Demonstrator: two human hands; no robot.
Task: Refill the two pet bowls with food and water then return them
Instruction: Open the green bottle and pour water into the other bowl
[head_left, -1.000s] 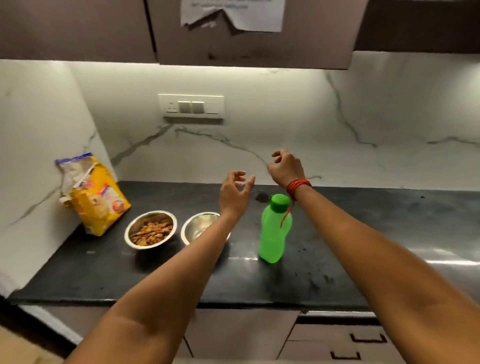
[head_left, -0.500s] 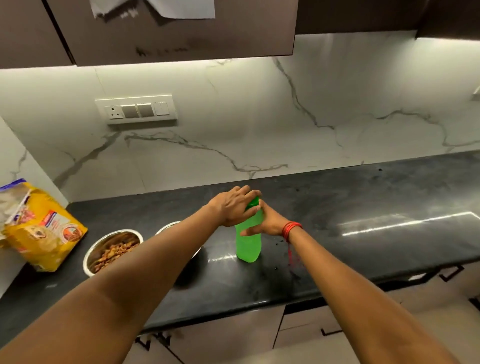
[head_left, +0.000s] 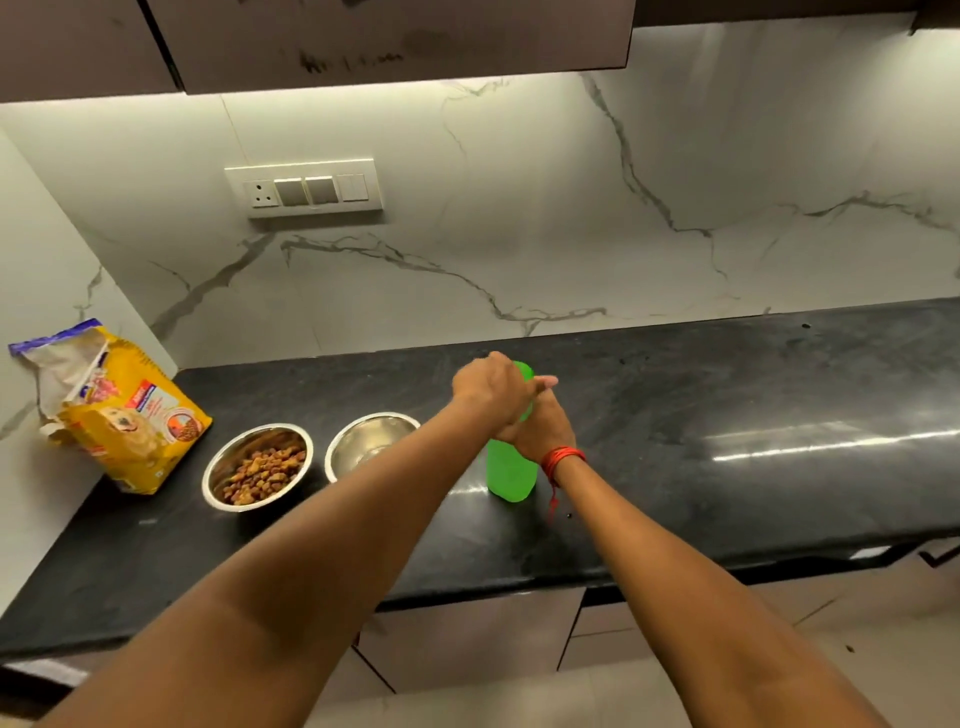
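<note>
Grip first: my left hand curls over the cap of the green bottle, while my right hand wraps its upper body just below. The bottle stands upright on the dark surface, near frame centre. Just left of it, partly behind my left forearm, sits a steel bowl; I cannot tell whether it holds water. Beside that, the kibble bowl is filled. At far left leans the yellow food bag.
</note>
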